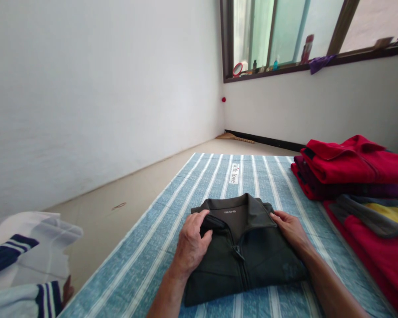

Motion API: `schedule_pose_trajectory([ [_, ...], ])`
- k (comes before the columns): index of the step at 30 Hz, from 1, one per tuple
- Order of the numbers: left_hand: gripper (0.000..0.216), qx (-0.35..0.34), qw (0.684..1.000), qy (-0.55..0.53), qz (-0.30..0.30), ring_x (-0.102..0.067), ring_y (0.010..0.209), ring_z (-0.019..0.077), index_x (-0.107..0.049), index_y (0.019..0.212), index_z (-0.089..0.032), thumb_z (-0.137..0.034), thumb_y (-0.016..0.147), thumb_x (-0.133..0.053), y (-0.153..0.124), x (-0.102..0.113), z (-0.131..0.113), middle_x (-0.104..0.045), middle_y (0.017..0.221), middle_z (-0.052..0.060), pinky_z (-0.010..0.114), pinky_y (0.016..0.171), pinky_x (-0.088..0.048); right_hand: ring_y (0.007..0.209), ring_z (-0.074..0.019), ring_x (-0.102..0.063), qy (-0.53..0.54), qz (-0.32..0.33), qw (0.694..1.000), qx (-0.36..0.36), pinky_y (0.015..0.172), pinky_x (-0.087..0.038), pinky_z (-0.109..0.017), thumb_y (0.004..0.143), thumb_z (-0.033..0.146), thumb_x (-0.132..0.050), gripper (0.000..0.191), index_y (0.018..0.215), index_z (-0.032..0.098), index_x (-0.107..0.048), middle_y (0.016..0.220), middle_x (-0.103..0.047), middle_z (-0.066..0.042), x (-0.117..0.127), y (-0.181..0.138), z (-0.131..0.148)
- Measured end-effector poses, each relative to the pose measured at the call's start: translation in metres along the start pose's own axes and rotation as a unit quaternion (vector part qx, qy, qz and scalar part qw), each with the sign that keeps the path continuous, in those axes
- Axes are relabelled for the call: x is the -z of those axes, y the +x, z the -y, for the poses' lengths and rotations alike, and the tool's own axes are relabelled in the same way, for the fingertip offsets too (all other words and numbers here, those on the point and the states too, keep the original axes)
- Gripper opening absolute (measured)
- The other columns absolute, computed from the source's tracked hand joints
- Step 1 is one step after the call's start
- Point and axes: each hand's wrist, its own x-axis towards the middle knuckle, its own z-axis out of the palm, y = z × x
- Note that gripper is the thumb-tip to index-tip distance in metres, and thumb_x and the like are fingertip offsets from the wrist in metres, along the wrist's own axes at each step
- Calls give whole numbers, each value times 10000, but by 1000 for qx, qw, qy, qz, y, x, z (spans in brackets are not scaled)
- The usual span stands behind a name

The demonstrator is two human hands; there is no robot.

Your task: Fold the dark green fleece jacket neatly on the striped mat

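Observation:
A dark grey-green zip jacket (219, 265) lies folded on a blue-and-white striped cloth (159, 251), with its collar toward the far side and its front zip facing up. My left hand (193, 240) is closed on the left side of the collar, thumb and fingers pinching the fabric. At the right collar edge, my right hand (293, 232) holds the cloth with its fingertips; its thumb is hidden. The zip pull hangs below the open neck, where a small size print shows inside.
Folded red and purple clothes (348, 165) are stacked at the right, beside more red garments (381, 247). Left of the cloth, a white plastic bag (49, 243) and striped-cuff clothing (23, 298) lie low. A broom (235, 137) rests by the far wall, under a window sill (285, 68) holding small items.

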Motion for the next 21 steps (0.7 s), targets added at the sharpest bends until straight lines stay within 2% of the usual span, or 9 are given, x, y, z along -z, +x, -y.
schedule_pose_trajectory([
  [3, 180, -75, 993, 82, 36, -582, 827, 229, -593, 792, -214, -70, 684, -587, -1, 3, -4, -625, 814, 40, 339, 779, -460, 631, -213, -666, 17, 10, 1000, -9, 571, -502, -288, 717, 474, -636, 368, 912, 169, -696, 712, -721, -28, 0, 0, 0],
  [8, 221, -162, 973, 153, 59, -534, 791, 196, -422, 711, -213, -6, 666, -486, -5, 4, -5, -579, 801, 30, 305, 703, -419, 631, -212, -665, 11, -2, 1000, -6, 558, -492, -277, 701, 476, -654, 384, 901, 150, -698, 697, -719, -32, 1, 1, -1],
  [16, 281, -153, 956, 235, 84, -448, 680, 176, -289, 653, -224, 13, 627, -438, -9, -3, -10, -468, 686, 3, 292, 604, -345, 612, -203, -661, 26, 7, 1000, -11, 554, -488, -270, 686, 480, -668, 402, 917, 152, -693, 682, -717, -16, 0, -1, 2],
  [19, 274, -125, 959, 232, 104, -447, 671, 169, -304, 632, -219, -21, 653, -492, -9, -2, -13, -457, 675, -4, 285, 590, -340, 611, -203, -659, 25, 6, 1000, -11, 549, -482, -269, 683, 476, -670, 392, 906, 154, -694, 679, -716, -16, 0, -1, 2],
  [21, 265, -102, 967, 203, 116, -462, 673, 164, -341, 626, -213, -103, 699, -571, -9, -1, -14, -466, 683, -6, 285, 600, -364, 614, -202, -659, 25, 6, 1000, -11, 548, -479, -268, 684, 474, -669, 389, 903, 153, -693, 678, -715, -16, 1, -1, 2],
])
